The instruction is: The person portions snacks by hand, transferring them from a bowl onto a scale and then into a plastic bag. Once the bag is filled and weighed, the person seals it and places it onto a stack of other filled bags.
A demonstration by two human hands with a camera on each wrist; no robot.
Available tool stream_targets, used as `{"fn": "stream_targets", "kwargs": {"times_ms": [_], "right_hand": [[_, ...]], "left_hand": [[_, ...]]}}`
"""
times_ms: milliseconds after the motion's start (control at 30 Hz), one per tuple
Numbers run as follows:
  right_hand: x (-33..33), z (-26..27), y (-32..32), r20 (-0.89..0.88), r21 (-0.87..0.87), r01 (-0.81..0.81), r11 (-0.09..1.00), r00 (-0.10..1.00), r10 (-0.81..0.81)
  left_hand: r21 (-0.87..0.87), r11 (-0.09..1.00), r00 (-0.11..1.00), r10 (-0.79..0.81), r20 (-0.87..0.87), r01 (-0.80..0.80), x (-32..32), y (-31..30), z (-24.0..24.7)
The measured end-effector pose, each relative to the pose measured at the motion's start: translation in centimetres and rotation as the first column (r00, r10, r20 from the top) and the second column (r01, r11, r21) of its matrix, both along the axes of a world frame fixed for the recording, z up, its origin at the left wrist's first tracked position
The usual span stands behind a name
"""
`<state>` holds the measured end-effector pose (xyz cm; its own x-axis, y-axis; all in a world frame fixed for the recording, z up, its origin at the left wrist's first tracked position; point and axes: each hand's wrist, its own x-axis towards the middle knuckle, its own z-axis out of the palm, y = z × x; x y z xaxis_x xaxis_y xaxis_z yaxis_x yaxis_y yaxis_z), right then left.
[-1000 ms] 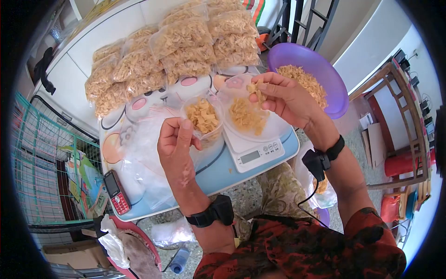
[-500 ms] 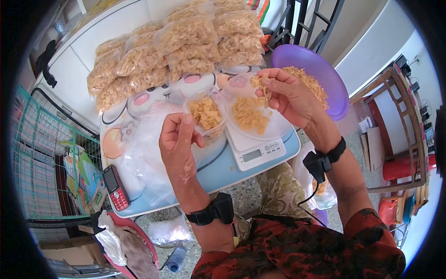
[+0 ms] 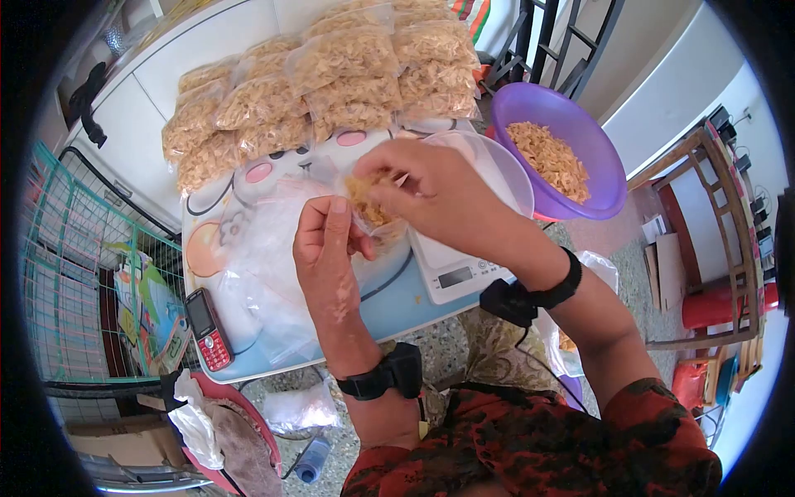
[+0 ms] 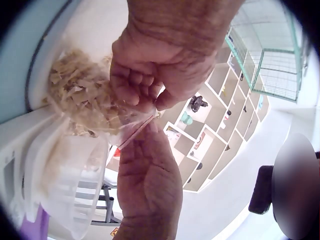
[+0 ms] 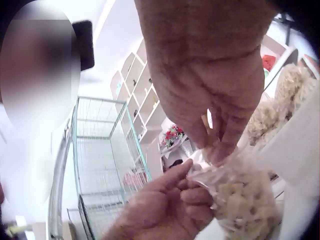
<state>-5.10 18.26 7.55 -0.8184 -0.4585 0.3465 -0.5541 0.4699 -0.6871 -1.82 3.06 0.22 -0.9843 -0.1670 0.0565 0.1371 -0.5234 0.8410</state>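
Observation:
My left hand (image 3: 325, 253) pinches the rim of a clear plastic bag (image 5: 245, 207) between thumb and fingers. Broken pale-yellow dried flakes (image 4: 77, 87) fill the lower part of the bag. Over the bag's mouth, my right hand (image 3: 447, 195) points its fingers downward and pinches a few flakes (image 5: 206, 124), seen between the fingers in the right wrist view. Right of the bag, a clear plastic bowl (image 3: 515, 170) sits on a white digital scale (image 3: 451, 280). My right hand and forearm hide much of the bowl's inside.
Filled bags of flakes (image 3: 348, 58) are stacked along the table's back. A purple basin (image 3: 609, 178) of loose flakes stands at the right. Empty plastic bags (image 3: 273, 240) lie left of my left hand, beside a red phone (image 3: 209, 327). A green wire cage (image 3: 99, 273) borders the left side.
My right hand has moved left and down from above the bowl to the bag's mouth, carrying flakes. My left hand keeps its grip on the bag's rim.

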Motion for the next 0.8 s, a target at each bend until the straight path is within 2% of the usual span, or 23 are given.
{"fn": "stream_targets", "kwargs": {"times_ms": [100, 200, 300, 433, 533, 600, 700, 800], "right_hand": [[0.1, -0.9, -0.9, -0.154, 0.063, 0.032, 0.997, 0.988, -0.022], [0.3, -0.2, -1.1, -0.192, -0.005, 0.023, 1.0, 0.981, -0.023], [0.3, -0.1, -1.3, -0.217, -0.001, 0.036, 0.999, 0.975, -0.035], [-0.6, -1.4, -1.7, -0.241, 0.138, -0.037, 0.99, 0.968, 0.07], [-1.3, -2.1, -2.2, -0.246, 0.29, -0.033, 0.956, 0.963, 0.108], [-1.5, -1.9, -2.7, -0.215, 0.372, -0.024, 0.928, 0.97, 0.111], [-0.9, -0.5, -2.6, -0.173, 0.316, -0.047, 0.947, 0.979, 0.107], [0.3, 0.9, -2.1, -0.301, 0.217, -0.001, 0.976, 0.951, 0.069]], "left_hand": [[0.014, 1.0, 1.0, 0.017, 0.006, -0.018, 0.0, -0.2, 0.1], [0.039, 0.999, 0.999, 0.033, 0.009, -0.033, -0.1, -0.8, -0.1], [0.049, 0.998, 0.999, 0.036, 0.012, -0.037, -0.1, -0.9, -0.1], [0.031, 0.999, 1.0, 0.021, 0.004, -0.021, 0.0, -0.8, -0.2], [-0.113, 0.993, 0.998, 0.041, -0.047, -0.046, 0.4, -0.6, 0.3], [-0.085, 0.995, 0.998, 0.039, -0.056, -0.044, 0.3, -0.7, 0.1], [-0.069, 0.992, 0.994, 0.102, -0.026, -0.104, 0.2, -1.1, 0.0], [-0.019, 0.989, 0.989, 0.15, 0.018, -0.15, 0.0, -1.5, 0.1]]}}
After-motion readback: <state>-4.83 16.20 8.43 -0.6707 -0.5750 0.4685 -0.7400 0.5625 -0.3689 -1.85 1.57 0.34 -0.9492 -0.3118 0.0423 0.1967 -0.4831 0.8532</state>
